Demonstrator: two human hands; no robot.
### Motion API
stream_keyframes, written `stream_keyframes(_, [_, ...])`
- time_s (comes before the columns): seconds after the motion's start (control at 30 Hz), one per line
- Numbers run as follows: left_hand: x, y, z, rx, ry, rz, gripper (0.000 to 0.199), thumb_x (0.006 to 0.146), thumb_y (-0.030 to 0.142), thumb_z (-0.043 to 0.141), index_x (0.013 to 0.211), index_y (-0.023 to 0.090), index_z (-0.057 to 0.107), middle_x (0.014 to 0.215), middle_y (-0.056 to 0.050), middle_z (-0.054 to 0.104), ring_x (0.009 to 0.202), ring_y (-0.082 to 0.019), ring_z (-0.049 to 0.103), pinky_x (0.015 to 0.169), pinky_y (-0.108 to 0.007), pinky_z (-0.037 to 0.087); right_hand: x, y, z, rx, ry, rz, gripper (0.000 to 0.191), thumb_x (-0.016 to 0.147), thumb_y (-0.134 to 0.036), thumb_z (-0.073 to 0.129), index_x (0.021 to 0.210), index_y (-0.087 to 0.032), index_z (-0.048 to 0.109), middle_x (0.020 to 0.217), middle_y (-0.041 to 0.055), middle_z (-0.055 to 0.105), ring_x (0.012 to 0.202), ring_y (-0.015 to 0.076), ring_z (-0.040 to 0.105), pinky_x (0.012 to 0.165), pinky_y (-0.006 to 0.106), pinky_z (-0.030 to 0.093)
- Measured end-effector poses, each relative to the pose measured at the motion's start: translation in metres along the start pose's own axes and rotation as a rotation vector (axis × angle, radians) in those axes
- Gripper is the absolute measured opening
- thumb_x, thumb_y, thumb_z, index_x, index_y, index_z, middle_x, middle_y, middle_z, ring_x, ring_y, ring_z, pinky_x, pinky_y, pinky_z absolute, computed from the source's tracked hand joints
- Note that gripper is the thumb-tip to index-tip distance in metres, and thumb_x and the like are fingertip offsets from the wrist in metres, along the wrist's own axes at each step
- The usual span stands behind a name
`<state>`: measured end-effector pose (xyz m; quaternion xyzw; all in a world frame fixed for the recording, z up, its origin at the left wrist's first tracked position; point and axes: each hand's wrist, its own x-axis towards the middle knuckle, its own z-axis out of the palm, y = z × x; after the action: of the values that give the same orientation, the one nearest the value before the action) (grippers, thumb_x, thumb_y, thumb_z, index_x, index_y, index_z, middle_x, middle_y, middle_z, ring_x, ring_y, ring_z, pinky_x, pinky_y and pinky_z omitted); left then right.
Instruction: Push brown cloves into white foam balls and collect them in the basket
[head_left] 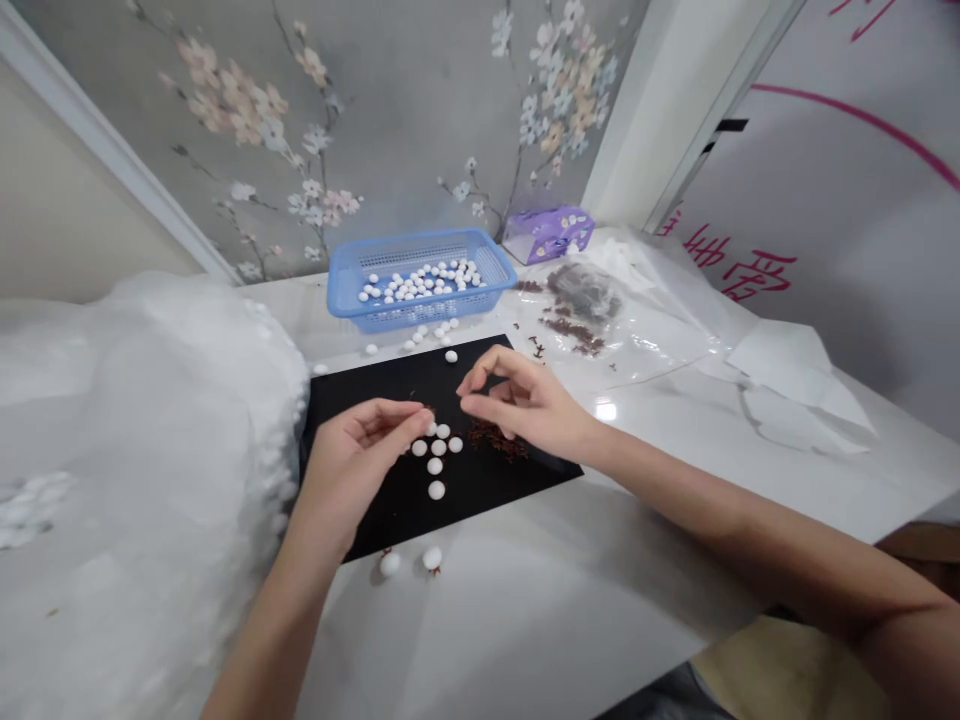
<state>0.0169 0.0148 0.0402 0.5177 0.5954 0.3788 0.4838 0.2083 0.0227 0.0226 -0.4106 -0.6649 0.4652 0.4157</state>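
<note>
My left hand [358, 455] reaches over a black board [375, 420], its fingertips right beside a small group of white beads [436, 447]. Whether those fingers pinch anything small, I cannot tell. My right hand [529, 402] hangs above the board, fingers slightly apart, with nothing visible in them. Beneath it lies a small heap of brown shreds [496, 440]. A blue plastic basket [420, 300] holds several white beads. Two more white beads [390, 564] rest on the white table [555, 590], off the board's near edge.
A large white fluffy mass [142, 450] fills the left side, against the table. Behind the board, a clear plastic bag [592, 320] lies with dark brown shreds on it. A purple packet [547, 235] stands by the floral wall [420, 110].
</note>
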Motion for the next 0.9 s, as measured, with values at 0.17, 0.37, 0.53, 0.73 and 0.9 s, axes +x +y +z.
stream_keyframes(0.17, [0.005,-0.001,-0.022,0.548,0.193,0.111,0.019,0.069,0.040,0.063,0.078,0.024,0.066,0.084,-0.003,0.070,0.083,-0.023,0.063,0.073,-0.033,0.046,0.028,0.020,-0.004,-0.618,-0.008,-0.067,0.022,0.083,-0.027,0.052,0.105,-0.021,0.055,0.108,0.0047,0.057,0.063,0.0099,0.055,0.057,0.025,0.044])
stream_keyframes(0.37, [0.004,-0.005,-0.020,0.881,0.117,0.158,0.020,0.074,0.042,0.053,0.079,0.025,0.065,0.092,-0.004,0.069,0.085,-0.027,0.061,0.070,-0.036,0.042,0.053,0.031,0.001,-0.964,-0.044,-0.046,0.033,0.087,-0.031,0.046,0.117,-0.023,0.055,0.120,0.0037,0.057,0.094,0.0213,0.060,0.075,0.031,0.046])
stream_keyframes(0.53, [0.005,-0.010,-0.020,0.900,0.086,0.265,0.015,0.075,0.035,0.052,0.078,0.024,0.063,0.095,-0.003,0.068,0.089,-0.027,0.060,0.078,-0.037,0.040,0.057,0.033,0.003,-0.947,0.009,-0.060,0.028,0.084,-0.027,0.049,0.108,-0.021,0.061,0.114,0.0024,0.062,0.095,0.0217,0.060,0.078,0.032,0.046])
stream_keyframes(0.73, [0.002,-0.007,-0.016,0.771,0.074,0.340,0.014,0.075,0.032,0.056,0.082,0.023,0.064,0.095,-0.004,0.068,0.091,-0.025,0.060,0.081,-0.036,0.040,0.035,0.019,0.007,-0.735,0.113,-0.212,0.024,0.086,-0.018,0.046,0.107,-0.021,0.058,0.105,0.0013,0.066,0.088,0.0161,0.062,0.073,0.027,0.045])
stream_keyframes(0.9, [-0.005,-0.001,-0.001,0.199,0.002,0.276,0.023,0.078,0.040,0.056,0.089,0.022,0.065,0.092,-0.002,0.070,0.088,-0.019,0.063,0.079,-0.029,0.045,0.000,0.002,0.022,-0.539,0.092,-0.239,0.031,0.087,-0.026,0.050,0.117,-0.025,0.046,0.106,-0.0026,0.068,0.061,0.0092,0.060,0.061,0.023,0.046])
